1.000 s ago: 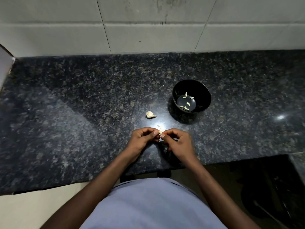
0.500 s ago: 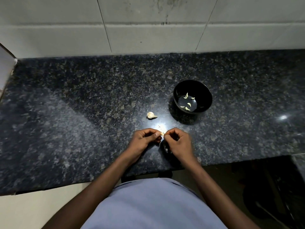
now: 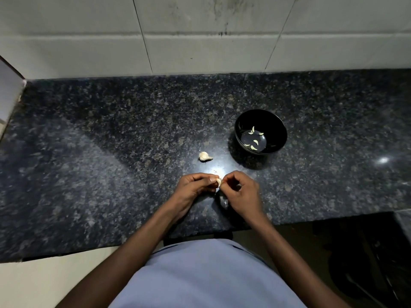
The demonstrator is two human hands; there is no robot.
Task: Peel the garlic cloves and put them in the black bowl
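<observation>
Near the granite countertop's (image 3: 111,174) front edge, left hand (image 3: 192,187) and right hand (image 3: 241,192) pinch what looks like a garlic clove (image 3: 219,181); beyond lie a garlic piece (image 3: 204,156), then the black bowl (image 3: 272,121) holding peeled cloves (image 3: 253,142).

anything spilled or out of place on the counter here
Nothing stands out. The black bowl sits upright with peeled cloves inside, a garlic piece waits on the counter, and both hands pinch one clove.
</observation>
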